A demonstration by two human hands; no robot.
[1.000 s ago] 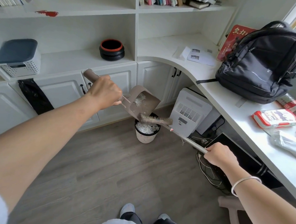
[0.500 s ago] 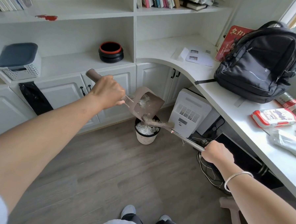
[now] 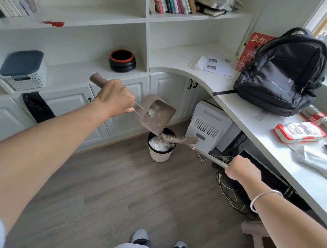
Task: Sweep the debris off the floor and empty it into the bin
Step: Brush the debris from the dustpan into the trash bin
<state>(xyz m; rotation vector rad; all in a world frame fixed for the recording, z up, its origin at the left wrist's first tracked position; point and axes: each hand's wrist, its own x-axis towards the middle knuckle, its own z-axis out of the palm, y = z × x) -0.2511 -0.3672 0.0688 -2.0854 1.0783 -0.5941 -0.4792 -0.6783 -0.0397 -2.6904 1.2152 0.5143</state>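
My left hand (image 3: 115, 97) grips the handle of a tan dustpan (image 3: 155, 115), held tilted above a small round bin (image 3: 160, 155) on the wooden floor. White debris (image 3: 154, 110) clings inside the pan, and the bin is full of white scraps. My right hand (image 3: 241, 169) grips the metal handle of a brush (image 3: 179, 139), whose head lies across the bin's rim and touches the pan's lower edge.
A white appliance (image 3: 208, 124) stands just right of the bin, with tangled cables (image 3: 229, 186) beside it under the curved white desk (image 3: 253, 121). A black backpack (image 3: 282, 73) sits on the desk. White cabinets (image 3: 74, 104) and shelves line the back wall. My feet (image 3: 139, 238) are on the floor below.
The brush head has slid down from the pan's mouth to the bin's rim. The dustpan stays tilted over the bin with less debris near its lip.
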